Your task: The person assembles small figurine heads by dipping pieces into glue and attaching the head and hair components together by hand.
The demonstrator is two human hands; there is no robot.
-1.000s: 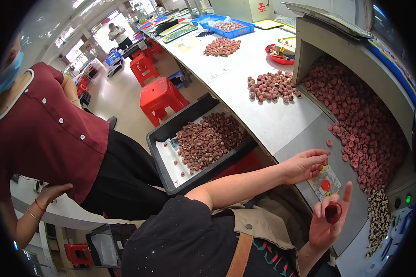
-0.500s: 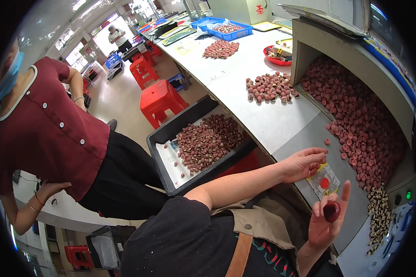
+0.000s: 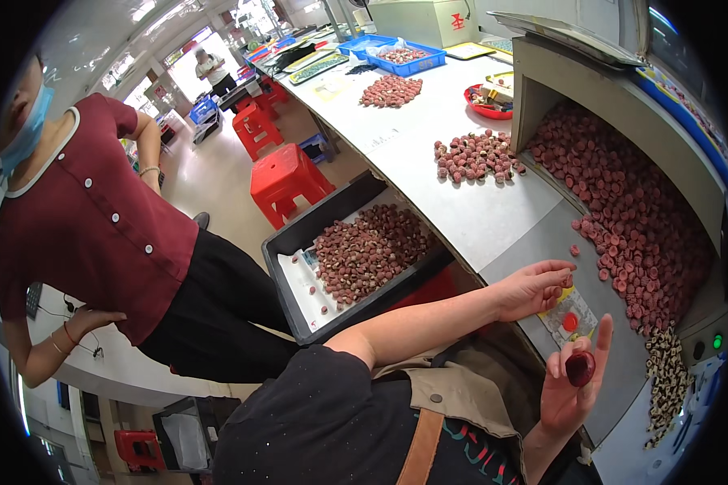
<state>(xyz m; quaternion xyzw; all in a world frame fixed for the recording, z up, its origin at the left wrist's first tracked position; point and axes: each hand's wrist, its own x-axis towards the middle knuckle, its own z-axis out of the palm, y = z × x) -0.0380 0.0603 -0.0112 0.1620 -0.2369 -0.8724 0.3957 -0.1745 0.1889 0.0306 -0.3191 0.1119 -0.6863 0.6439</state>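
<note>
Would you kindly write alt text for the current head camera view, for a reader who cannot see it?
The wearer's right hand holds a dark red rounded piece, index finger raised, near the left hand at a workbench. A heap of reddish rounds fills a grey box at right; at left, a co-worker stands near a black crate of reddish pieces.

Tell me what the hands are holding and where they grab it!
The right hand holds a dark red disc at its fingers, broad face showing; where it's gripped is hidden. Whether the left hand holds anything, I can't tell.
</note>
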